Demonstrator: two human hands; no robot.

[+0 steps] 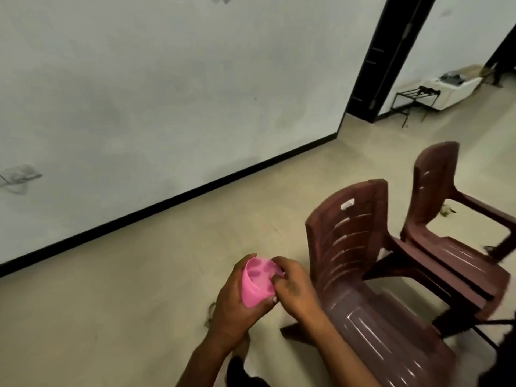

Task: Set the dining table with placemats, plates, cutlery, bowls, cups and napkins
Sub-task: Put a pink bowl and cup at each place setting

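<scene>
A pink plastic cup (255, 283) is held in front of me above the floor, its open mouth turned up and toward me. My left hand (233, 308) wraps around the cup's outer side from the left and below. My right hand (293, 289) grips the cup's right rim, with its fingers curled over the edge. No dining table, plates or cutlery show in this view.
Two brown plastic chairs (363, 275) (452, 236) stand to my right on the beige floor. A white wall with a black skirting (167, 208) runs across the left. A dark door frame (377, 60) and a small metal rack (413, 101) lie at the far right.
</scene>
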